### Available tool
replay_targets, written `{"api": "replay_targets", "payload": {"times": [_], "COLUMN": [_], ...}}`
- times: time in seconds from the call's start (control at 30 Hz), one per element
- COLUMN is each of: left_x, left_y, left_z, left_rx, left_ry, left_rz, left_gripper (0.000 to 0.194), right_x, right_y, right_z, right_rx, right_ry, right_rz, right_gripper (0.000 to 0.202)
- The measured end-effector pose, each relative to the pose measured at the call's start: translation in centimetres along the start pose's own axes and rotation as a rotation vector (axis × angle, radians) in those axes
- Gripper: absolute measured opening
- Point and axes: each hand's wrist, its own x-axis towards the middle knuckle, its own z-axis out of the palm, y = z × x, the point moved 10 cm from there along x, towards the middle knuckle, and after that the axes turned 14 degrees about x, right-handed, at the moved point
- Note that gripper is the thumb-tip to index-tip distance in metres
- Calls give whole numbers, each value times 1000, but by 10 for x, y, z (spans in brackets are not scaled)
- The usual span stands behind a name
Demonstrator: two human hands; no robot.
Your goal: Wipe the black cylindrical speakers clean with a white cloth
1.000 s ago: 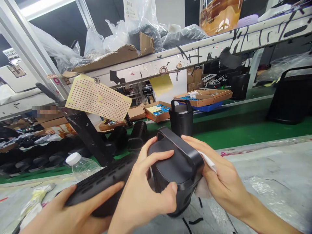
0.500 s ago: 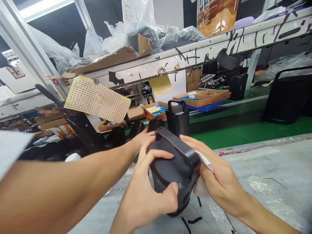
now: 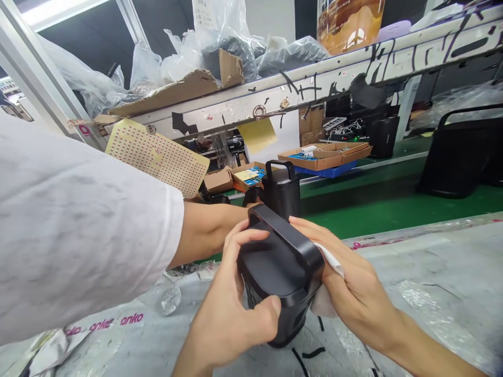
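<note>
"Changed?"
"A co-worker's sleeve [image 3: 86,225] now fills frame left; work looks unblocked."
"Grip?"
"Half-curled: my left hand [image 3: 231,306] clasps the black case [image 3: 271,262], lower centre; right hand [image 3: 351,283] grips cloth [image 3: 330,257] against it."

Left grip [image 3: 231,309], right grip [image 3: 351,277], holding black device [image 3: 271,264]

Shelf [image 3: 231,104]: a scuffed white rail crosses the workspace at a tilt, its face marked with black strips [image 3: 310,93] and its top heaped with clear plastic bags [image 3: 223,31].
Strip light [image 3: 58,11]: white and bright at upper left, over dark panels.
Metal post [image 3: 43,73]: pale, slanting down toward the shelf's left end.
Back panel [image 3: 271,21]: off-white, standing behind the bags between darker areas.
Green surface [image 3: 353,196]: flat, stretching beneath the shelf.
Worktable [image 3: 444,256]: greyish white in the foreground, patches of wrinkled clear film visible.
</note>
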Motion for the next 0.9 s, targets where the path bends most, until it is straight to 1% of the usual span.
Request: {"api": "replay_targets", "payload": {"times": [0.1, 0.27, 0.37, 0.5, 0.63, 0.77, 0.83, 0.9], "left_x": [1, 3, 3, 3, 3, 4, 4, 3], "left_y": [-1, -2, -3, -2, -1, 2, 2, 0], "left_z": [-1, 2, 1, 4, 2, 5, 4, 5], "left_rx": [10, -68, -30, -54, -22, -81, -74, -81], "left_ry": [17, -11, 4, -20, -1, -39, -36, -48], "left_rz": [1, -7, -15, -4, -1, 16, 24, 7], "left_gripper": [59, 65, 64, 67, 66, 67, 69, 71], "right_x": [-1, -2, -1, 0, -1, -2, -2, -2], "right_y": [0, 0, 1, 0, 2, 1, 2, 3], "right_z": [-1, -1, -1, 0, 1, 0, 0, 0], "right_rx": [0, -23, -19, -6, 2, 13, 7, 8], "right_ry": [8, 13, 14, 10, 10, 9, 10, 12], "right_rz": [-1, -13, -10, -11, 4, 3, 4, 11], "right_gripper": [33, 35, 35, 33, 32, 33, 33, 33]}}
